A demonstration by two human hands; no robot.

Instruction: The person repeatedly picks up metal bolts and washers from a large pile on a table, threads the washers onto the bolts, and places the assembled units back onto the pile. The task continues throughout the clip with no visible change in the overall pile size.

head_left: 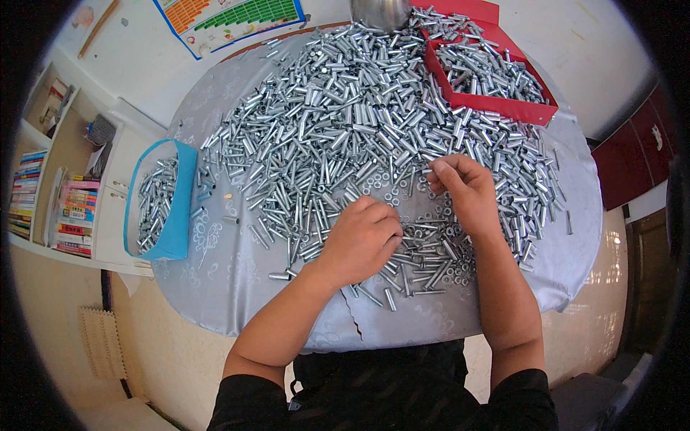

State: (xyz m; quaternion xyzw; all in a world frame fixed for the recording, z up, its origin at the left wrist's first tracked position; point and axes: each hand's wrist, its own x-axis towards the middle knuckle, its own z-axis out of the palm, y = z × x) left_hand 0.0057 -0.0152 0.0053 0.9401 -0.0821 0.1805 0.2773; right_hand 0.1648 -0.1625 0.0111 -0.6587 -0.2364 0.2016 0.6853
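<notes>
Both hands work low over the heap of metal tubes [359, 122]: the left hand [361, 241] lies curled, knuckles up, on tubes and small washers [424, 233], its grip hidden; the right hand [463, 190] pinches fingertips together on something too small to tell. Shiny, smooth cylinders spread beyond both hands across the grey cloth [237, 280]. A blue box [176, 208] left of the left hand and a red box [503, 108] beyond the right hold more tubes.
</notes>
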